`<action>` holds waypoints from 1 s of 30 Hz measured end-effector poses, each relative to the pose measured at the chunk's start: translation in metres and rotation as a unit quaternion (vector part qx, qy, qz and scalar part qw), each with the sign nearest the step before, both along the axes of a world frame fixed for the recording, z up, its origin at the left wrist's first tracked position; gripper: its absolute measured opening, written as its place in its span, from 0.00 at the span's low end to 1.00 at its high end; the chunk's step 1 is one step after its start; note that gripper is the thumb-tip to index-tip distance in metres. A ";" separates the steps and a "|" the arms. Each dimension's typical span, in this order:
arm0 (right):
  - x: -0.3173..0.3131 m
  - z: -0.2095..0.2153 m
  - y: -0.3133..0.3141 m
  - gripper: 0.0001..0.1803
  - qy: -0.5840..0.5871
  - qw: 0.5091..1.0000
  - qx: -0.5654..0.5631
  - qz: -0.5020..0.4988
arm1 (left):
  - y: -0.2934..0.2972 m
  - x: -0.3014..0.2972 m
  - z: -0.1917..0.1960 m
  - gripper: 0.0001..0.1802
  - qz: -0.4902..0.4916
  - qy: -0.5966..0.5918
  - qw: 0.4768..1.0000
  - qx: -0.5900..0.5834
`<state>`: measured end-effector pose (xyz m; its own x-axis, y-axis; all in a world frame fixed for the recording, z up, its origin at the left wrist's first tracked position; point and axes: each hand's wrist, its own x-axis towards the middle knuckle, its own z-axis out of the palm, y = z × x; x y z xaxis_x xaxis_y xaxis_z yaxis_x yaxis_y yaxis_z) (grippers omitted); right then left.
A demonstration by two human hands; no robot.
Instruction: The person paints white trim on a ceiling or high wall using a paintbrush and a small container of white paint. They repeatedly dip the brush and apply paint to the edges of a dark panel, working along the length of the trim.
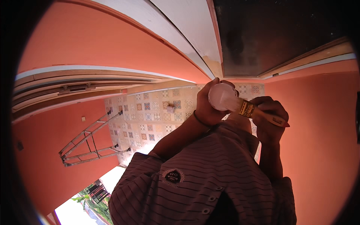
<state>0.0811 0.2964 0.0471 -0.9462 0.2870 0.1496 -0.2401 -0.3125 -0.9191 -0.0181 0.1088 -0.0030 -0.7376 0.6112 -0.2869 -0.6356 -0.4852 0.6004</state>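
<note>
My left hand is wrapped round a small round tub of pale, whitish paint, its open top facing up. In my right hand is a flat paintbrush, gripped by its wooden handle. The brush's metal band lies close to the tub's rim. Its pale, paint-covered bristles reach in over the tub's opening. Whether the bristle tips dip into the paint, I cannot tell. A dark band circles my left wrist.
Ahead stand a white-painted panel and a dark panel in a wooden frame. An orange wall rises at my right. A stepladder stands left on the patterned tile floor, with a small block nearer. Daylight enters lower left.
</note>
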 end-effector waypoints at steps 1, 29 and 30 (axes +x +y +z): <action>-0.001 -0.002 -0.002 0.19 0.008 0.999 -0.040 -0.014 | 0.002 -0.004 0.000 0.33 -0.001 0.022 1.000 -0.008; -0.109 0.043 -0.026 0.23 0.289 0.880 0.301 -0.227 | -0.062 0.006 0.004 0.34 0.131 -0.256 0.941 0.178; -0.111 0.041 -0.027 0.23 0.289 0.879 0.302 -0.231 | -0.061 0.006 0.005 0.35 0.139 -0.287 0.922 0.218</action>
